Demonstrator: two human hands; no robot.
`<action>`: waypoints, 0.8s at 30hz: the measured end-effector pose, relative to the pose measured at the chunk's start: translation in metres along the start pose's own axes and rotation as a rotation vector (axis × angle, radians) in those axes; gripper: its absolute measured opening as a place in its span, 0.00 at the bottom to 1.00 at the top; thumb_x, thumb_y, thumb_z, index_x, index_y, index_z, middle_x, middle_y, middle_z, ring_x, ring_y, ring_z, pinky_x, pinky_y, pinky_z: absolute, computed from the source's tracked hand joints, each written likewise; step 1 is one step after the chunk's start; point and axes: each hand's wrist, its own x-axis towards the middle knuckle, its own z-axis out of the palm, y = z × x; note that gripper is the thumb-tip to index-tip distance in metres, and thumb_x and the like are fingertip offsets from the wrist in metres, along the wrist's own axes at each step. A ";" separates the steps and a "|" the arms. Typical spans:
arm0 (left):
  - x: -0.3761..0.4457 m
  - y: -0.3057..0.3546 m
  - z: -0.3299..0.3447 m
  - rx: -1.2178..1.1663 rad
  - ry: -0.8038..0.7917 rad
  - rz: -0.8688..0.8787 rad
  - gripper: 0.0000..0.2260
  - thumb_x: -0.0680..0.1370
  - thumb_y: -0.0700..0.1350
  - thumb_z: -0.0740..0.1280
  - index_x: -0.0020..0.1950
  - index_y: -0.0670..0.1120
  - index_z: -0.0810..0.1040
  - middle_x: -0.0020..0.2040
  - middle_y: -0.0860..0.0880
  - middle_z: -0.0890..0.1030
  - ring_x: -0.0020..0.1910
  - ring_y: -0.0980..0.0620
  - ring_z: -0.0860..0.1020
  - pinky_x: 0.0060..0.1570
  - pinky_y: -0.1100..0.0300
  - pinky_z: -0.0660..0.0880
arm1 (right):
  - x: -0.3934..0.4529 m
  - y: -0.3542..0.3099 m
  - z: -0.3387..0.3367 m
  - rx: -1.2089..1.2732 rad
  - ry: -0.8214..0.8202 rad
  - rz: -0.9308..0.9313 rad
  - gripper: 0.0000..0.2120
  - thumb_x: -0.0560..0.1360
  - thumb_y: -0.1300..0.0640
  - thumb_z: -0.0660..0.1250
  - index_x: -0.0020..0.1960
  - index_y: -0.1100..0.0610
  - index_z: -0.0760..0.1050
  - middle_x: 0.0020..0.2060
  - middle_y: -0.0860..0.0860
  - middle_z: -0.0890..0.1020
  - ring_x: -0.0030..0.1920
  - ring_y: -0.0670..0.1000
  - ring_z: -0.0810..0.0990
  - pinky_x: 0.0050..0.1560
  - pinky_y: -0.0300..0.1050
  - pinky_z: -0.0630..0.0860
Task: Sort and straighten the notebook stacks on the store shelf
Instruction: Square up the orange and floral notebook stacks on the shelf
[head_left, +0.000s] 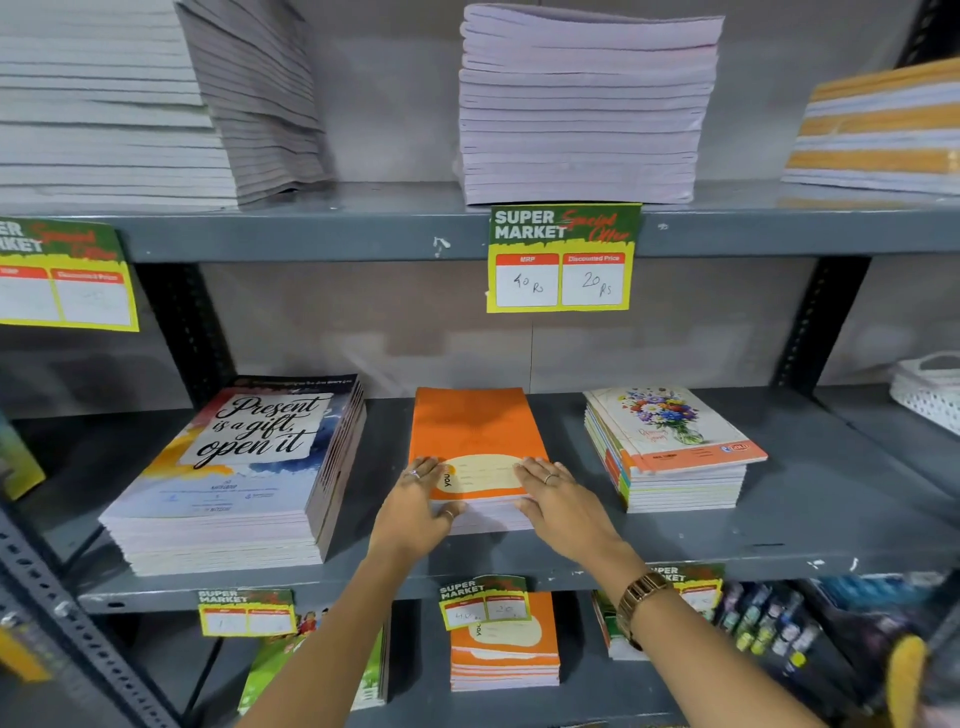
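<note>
A stack of orange notebooks (472, 431) lies in the middle of the grey middle shelf (810, 525). My left hand (415, 501) grips its front left corner, fingers on the top cover and thumb against the page edges. My right hand (558, 496) lies flat on the front right corner. Left of it stands a taller, slightly skewed stack with a "Present is a gift, open it" cover (244, 467). To the right sits a smaller stack with a flower cover (670, 441), its books fanned unevenly.
The top shelf holds tall pale stacks (582, 109), a leaning one (260, 98) and an orange-striped pile (878, 130). Price tags (561, 257) hang from the shelf edges. A white basket (930, 389) sits far right. The lower shelf has more orange notebooks (504, 654) and pens (769, 629).
</note>
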 end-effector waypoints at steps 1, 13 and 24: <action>-0.001 0.000 0.000 0.042 -0.009 0.016 0.29 0.76 0.55 0.64 0.73 0.46 0.61 0.75 0.49 0.62 0.76 0.51 0.54 0.73 0.53 0.58 | -0.002 0.003 -0.001 -0.010 0.048 -0.003 0.24 0.81 0.50 0.52 0.75 0.54 0.56 0.76 0.49 0.59 0.76 0.48 0.55 0.75 0.43 0.50; 0.009 0.062 0.038 0.443 0.141 0.083 0.33 0.75 0.64 0.48 0.73 0.45 0.61 0.76 0.46 0.62 0.76 0.46 0.54 0.73 0.41 0.38 | -0.051 0.090 -0.042 -0.027 0.257 0.242 0.24 0.81 0.51 0.54 0.75 0.58 0.57 0.76 0.52 0.59 0.76 0.50 0.54 0.75 0.43 0.54; 0.013 0.076 0.067 0.432 0.015 0.052 0.31 0.76 0.63 0.40 0.75 0.50 0.52 0.77 0.49 0.56 0.77 0.48 0.52 0.76 0.49 0.48 | -0.074 0.118 -0.061 -0.104 0.335 0.019 0.18 0.74 0.59 0.69 0.63 0.62 0.76 0.64 0.56 0.77 0.65 0.54 0.76 0.63 0.50 0.74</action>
